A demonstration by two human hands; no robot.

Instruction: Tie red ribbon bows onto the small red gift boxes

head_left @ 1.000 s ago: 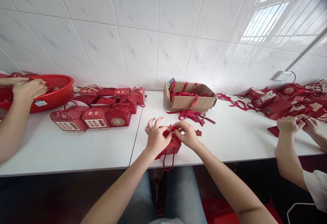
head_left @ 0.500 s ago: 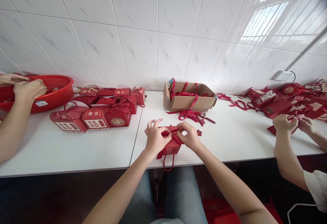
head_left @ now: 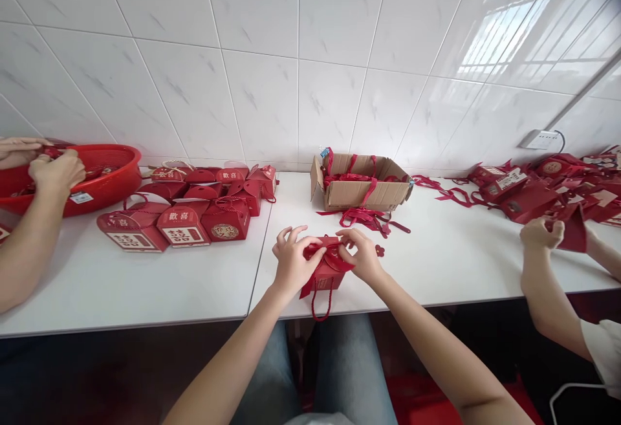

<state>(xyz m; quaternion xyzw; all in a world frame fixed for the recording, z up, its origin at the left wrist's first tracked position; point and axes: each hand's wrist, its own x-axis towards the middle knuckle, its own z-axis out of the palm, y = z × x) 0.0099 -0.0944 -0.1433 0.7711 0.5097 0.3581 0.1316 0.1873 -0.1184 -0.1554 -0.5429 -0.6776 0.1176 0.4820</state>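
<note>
In front of me near the table's front edge stands a small red gift box [head_left: 330, 279], its twisted cord handle [head_left: 322, 315] hanging over the side toward me. A red ribbon [head_left: 334, 259] forms a bow across the top of the box. My left hand [head_left: 295, 260] pinches the ribbon's left part between thumb and forefinger, the other fingers raised. My right hand [head_left: 363, 255] pinches the ribbon on the right side, thumb and forefinger closed on it. A small red flower-shaped tag [head_left: 380, 251] lies just right of my right hand.
Behind the box is an open cardboard box [head_left: 366, 202] with red ribbons [head_left: 361, 219] spilling out. Several finished red boxes [head_left: 182, 224] stand at left. A co-worker's hands work over a red basket [head_left: 111, 179]; another co-worker's hand [head_left: 542, 234] handles red card by a pile [head_left: 543, 185].
My hands have drawn slightly apart, and the bow's right loop spreads wider and lower. At right, the co-worker has turned a piece of red card upright.
</note>
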